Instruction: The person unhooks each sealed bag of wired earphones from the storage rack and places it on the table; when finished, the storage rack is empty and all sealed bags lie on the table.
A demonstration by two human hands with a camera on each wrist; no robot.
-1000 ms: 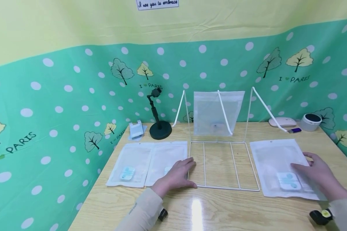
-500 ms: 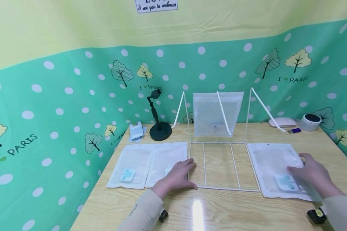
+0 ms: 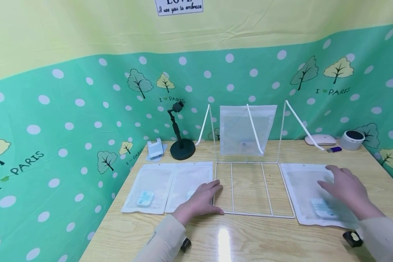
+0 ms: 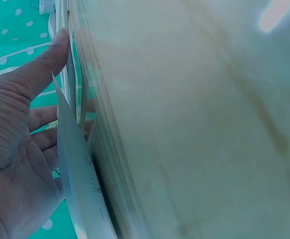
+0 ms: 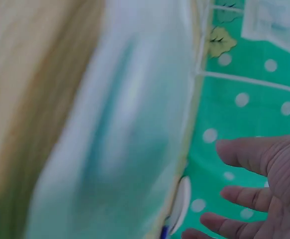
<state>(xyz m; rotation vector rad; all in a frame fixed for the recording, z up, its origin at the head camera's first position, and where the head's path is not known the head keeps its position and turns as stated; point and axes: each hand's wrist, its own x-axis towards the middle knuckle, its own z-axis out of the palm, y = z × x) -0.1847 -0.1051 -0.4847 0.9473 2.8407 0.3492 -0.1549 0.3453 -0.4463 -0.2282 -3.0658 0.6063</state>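
Observation:
A white wire display rack (image 3: 268, 189) stands mid-table, its flat base toward me and three prongs at the back. From the middle prong hangs a translucent pouch (image 3: 234, 127). My left hand (image 3: 199, 200) rests at the rack's left front corner, fingers spread and overlapping a flat white pouch (image 3: 191, 173); in the left wrist view the thumb and fingers (image 4: 45, 55) are extended. My right hand (image 3: 347, 189) hovers over another pouch (image 3: 306, 182) right of the rack, holding nothing. That pouch has a small light-blue-printed item (image 3: 322, 208) inside, partly covered by the hand.
Another flat pouch (image 3: 149, 185) lies at the far left. Behind it are a small white stand (image 3: 155, 149) and a black stand with a round base (image 3: 182, 149). A mouse (image 3: 320, 139), a purple USB stick (image 3: 334, 149) and a grey-white cylinder (image 3: 352, 140) sit at the back right.
The right pouch has slid slightly left, close to the rack's base. My right hand has moved left and away from me, off the pouch's right edge and over it. My left hand stays put.

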